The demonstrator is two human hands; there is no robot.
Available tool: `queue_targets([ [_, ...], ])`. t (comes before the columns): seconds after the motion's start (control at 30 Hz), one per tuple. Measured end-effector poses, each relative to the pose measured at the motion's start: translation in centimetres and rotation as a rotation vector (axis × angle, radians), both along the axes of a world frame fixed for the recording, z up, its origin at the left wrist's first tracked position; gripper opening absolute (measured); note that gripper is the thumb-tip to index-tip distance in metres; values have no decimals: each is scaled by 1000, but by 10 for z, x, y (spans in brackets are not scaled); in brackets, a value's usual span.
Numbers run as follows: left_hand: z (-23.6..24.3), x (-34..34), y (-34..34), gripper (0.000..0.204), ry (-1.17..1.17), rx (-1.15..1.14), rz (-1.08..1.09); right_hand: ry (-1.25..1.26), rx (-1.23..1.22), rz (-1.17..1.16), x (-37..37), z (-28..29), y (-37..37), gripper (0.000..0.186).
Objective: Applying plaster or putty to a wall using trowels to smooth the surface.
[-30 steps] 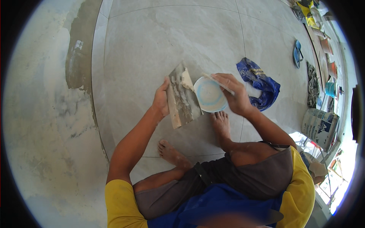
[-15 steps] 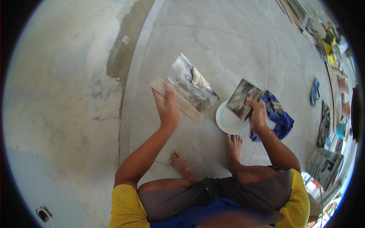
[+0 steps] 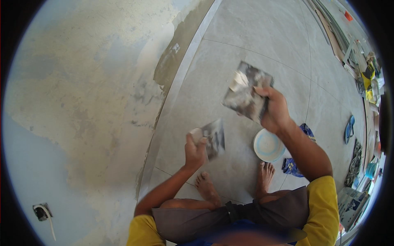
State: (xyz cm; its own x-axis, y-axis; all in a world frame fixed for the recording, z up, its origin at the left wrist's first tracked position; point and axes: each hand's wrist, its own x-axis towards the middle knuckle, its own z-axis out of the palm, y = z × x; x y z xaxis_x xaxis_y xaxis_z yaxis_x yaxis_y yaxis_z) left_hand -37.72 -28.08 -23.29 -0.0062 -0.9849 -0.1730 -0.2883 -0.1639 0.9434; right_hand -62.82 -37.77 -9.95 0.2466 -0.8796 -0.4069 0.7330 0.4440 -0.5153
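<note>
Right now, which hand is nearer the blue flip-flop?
Right. The right hand, gripping a smeared flat blade, is left of the blue flip-flop, floor showing between; the left hand is farther left, past the round white-and-blue dish.

A blue flip-flop (image 3: 349, 128) lies near dark, crumpled cloth (image 3: 353, 164) — a turquoise container (image 3: 370, 170) close by.

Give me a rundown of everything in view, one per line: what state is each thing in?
Left hand: closed around the smaller tool
Smaller tool: flat blade, smeared, blurred
Right hand: closed on the larger tool
Larger tool: raised, smeared, pale paste on it
Round white dish: on the floor, contents unclear
Blue cloth: crumpled, partly hidden
Wall: patchy
White cable: hanging from the wall
</note>
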Motion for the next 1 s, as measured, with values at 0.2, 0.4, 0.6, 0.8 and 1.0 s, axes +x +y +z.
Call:
queue_targets([
  [0.2, -79, 23, 67, 45, -1, 268, 384, 166, -163, 60, 36, -37, -132, 34],
  [0.4, -127, 27, 115, 46, 171, 425, 352, 470, -310, -152, 90, -59, -275, 30],
  [0.6, -131, 17, 106, 45, 106, 399, 266, 1351, -419, -530, 124, -70, -383, 25],
  [0.8, -126, 28, 101, 42, 51, 449, 277, 1570, -882, -617, 206, -104, -303, 37],
  [1.0, -126, 25, 98, 41, 68, 428, 249, 1568, -810, -655, 124, -109, -371, 29],
])
